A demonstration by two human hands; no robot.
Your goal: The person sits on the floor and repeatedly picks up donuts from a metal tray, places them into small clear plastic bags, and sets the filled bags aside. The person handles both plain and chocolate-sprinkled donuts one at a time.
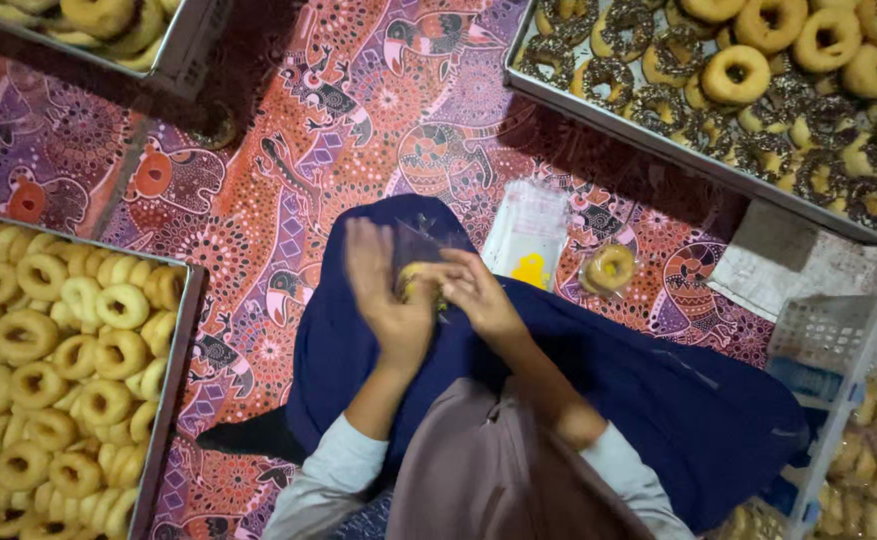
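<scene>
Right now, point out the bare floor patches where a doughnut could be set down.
Free: patterned mat between the plain-doughnut tray, the chocolate-doughnut tray and the blue skirt. Crowded: right of the bag stack, around the bagged doughnut and basket.

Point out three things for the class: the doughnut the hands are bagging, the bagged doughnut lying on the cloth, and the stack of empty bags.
doughnut point(416, 283), head view, yellow edge between the hands.
bagged doughnut point(610, 268), head view, on its ring.
stack of bags point(528, 232), head view, middle of top bag.
</scene>
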